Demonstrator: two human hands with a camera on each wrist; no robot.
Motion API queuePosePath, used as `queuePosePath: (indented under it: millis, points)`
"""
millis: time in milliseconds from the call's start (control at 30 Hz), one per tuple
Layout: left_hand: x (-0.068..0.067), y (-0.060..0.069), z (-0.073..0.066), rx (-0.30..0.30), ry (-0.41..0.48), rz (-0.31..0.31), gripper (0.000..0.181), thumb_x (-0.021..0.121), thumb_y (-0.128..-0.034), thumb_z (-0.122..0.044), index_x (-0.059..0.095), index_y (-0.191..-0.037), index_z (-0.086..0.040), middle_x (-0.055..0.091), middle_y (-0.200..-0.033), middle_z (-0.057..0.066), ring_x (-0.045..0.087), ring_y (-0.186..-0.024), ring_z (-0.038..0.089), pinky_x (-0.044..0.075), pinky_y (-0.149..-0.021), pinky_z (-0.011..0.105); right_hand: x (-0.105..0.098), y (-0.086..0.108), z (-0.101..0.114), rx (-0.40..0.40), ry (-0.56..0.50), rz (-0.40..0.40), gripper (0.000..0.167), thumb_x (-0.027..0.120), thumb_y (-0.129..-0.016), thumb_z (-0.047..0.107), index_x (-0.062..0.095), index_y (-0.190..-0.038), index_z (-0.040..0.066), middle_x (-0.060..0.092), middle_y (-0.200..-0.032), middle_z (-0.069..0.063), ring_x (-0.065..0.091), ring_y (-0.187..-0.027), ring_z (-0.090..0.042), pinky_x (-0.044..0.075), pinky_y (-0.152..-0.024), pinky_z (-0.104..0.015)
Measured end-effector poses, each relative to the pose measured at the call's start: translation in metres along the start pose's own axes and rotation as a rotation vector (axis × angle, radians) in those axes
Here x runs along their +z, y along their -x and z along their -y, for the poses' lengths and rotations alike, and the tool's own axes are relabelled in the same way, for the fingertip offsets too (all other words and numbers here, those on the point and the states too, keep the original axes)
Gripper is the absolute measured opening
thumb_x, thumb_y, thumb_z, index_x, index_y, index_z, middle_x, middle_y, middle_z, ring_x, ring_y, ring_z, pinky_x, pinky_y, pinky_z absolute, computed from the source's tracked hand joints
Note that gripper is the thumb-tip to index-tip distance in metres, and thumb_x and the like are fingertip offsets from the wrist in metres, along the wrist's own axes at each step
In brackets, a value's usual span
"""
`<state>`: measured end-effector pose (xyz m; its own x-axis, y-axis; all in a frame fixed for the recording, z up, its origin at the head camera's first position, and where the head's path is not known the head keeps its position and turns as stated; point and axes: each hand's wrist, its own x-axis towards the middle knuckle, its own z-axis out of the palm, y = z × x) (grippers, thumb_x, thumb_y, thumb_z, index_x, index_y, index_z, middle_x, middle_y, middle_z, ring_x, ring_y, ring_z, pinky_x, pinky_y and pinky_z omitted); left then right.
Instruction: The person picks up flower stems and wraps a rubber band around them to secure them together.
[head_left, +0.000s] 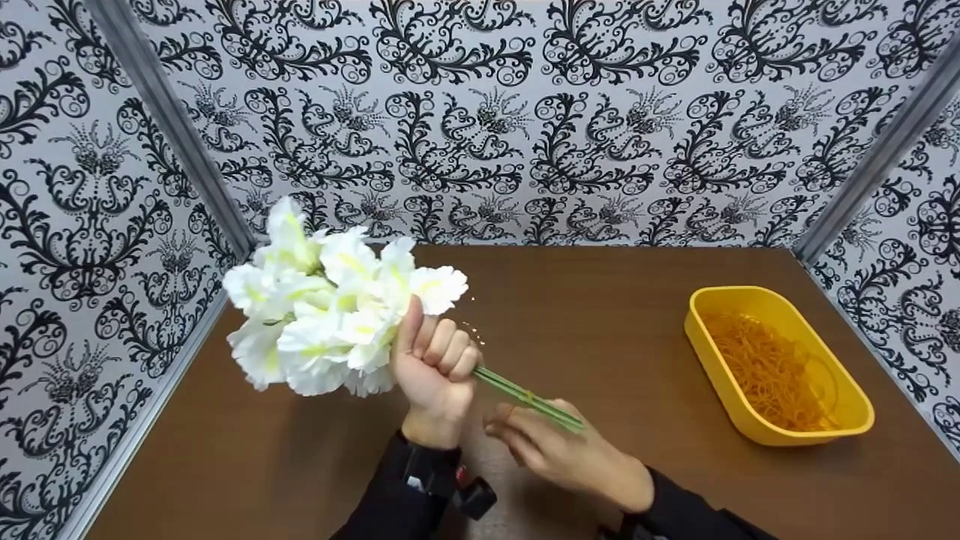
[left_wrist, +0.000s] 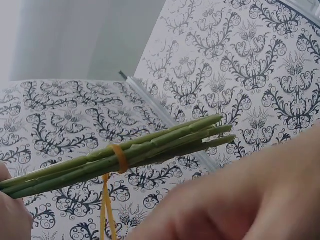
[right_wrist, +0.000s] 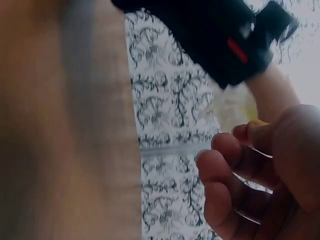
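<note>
My left hand (head_left: 442, 364) grips a bunch of white artificial flowers (head_left: 337, 307) by its green stems (head_left: 499, 382), thumb pointing up beside the blooms. The flower heads lean to the left; the stem ends stick out toward the lower right. Around the stems in the left wrist view runs an orange-yellow rubber band (left_wrist: 119, 159), with a stretched loop hanging below them. Just under the stem ends, my right hand (head_left: 559, 450) pinches that loop between thumb and finger. Only a small yellow bit of it shows at the fingertips in the right wrist view.
A yellow plastic tub (head_left: 847, 390) stands on the right of the brown table (head_left: 592, 315), holding a heap of rubber bands (head_left: 765, 375). Patterned black-and-white panels (head_left: 480, 127) with grey metal edges enclose the back and sides.
</note>
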<state>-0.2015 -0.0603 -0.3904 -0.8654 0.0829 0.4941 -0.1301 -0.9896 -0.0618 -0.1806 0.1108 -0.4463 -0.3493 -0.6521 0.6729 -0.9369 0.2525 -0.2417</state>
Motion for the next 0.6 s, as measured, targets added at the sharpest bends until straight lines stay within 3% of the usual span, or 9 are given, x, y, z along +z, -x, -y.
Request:
queuePosePath:
  millis: [200, 433, 600]
  points:
    - [-0.003, -0.003, -0.007, 0.125, -0.105, -0.020, 0.058, 0.059, -0.1004, -0.022, 0.016, -0.061, -0.019, 0.014, -0.053, -0.008, 0.010, -0.045, 0.004, 0.009, -0.041, 0.017, -0.005, 0.000, 0.018, 0.073, -0.036, 0.082, 0.008, 0.062, -0.101, 0.011, 0.061, -0.095, 0.015, 0.048, -0.068, 0.013, 0.036, -0.059, 0.010, 0.029, -0.052, -0.004]
    - [-0.002, -0.006, -0.015, 0.206, -0.227, -0.022, 0.059, 0.060, -0.0998, -0.023, 0.016, -0.061, -0.018, 0.013, -0.052, -0.008, 0.010, -0.044, 0.004, 0.008, -0.041, 0.017, -0.020, -0.004, 0.030, -0.010, 0.066, -0.002, 0.010, 0.059, -0.103, 0.016, 0.062, -0.093, 0.014, 0.053, -0.066, 0.013, 0.040, -0.055, 0.008, 0.033, -0.048, -0.007]
    - [-0.002, -0.007, -0.016, 0.219, -0.291, -0.023, 0.061, 0.062, -0.0991, -0.025, 0.015, -0.061, -0.018, 0.012, -0.053, -0.008, 0.009, -0.045, 0.004, 0.007, -0.041, 0.017, -0.045, -0.009, 0.037, -0.049, 0.093, -0.090, 0.015, 0.056, -0.105, 0.019, 0.067, -0.099, 0.011, 0.062, -0.072, 0.011, 0.051, -0.055, 0.004, 0.042, -0.048, -0.011]
